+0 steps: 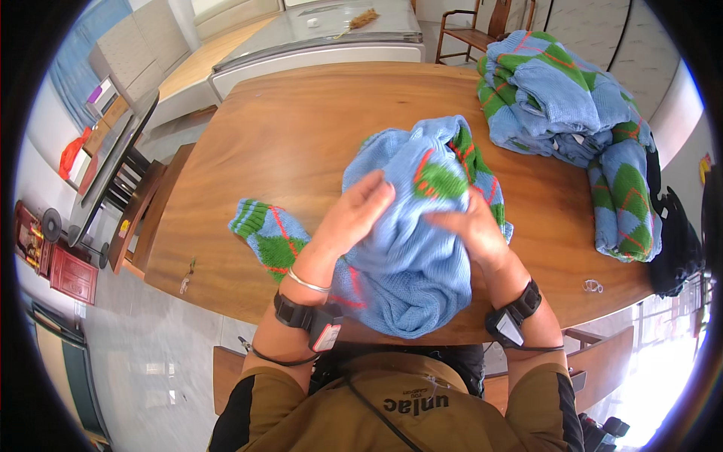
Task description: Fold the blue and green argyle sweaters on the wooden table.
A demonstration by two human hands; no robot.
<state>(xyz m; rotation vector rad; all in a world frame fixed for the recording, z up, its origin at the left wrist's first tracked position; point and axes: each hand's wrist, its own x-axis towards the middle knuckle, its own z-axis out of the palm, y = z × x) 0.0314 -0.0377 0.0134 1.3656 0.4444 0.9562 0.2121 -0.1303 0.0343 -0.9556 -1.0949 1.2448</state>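
A light-blue knitted sweater (418, 282) with green diamonds and red lines lies bunched on the wooden table in front of me. My left hand (361, 212) grips the knit on its left side, with thumb and fingers close together. On the other side my right hand (477, 226), blurred, has its thumb over the fabric and its other fingers partly hidden behind a raised green patch (440, 181). One sleeve (277, 237) with a green ribbed cuff stretches out to the left beneath my left forearm. Folds hide much of the garment's shape.
A pile of similar knitwear (559, 96) sits at the table's (294, 130) back right, with a rolled piece (624, 203) near the right edge. Dark cloth (675, 243) hangs there. Thread scraps (592, 286) lie nearby. Wooden benches (164, 209) flank the left side.
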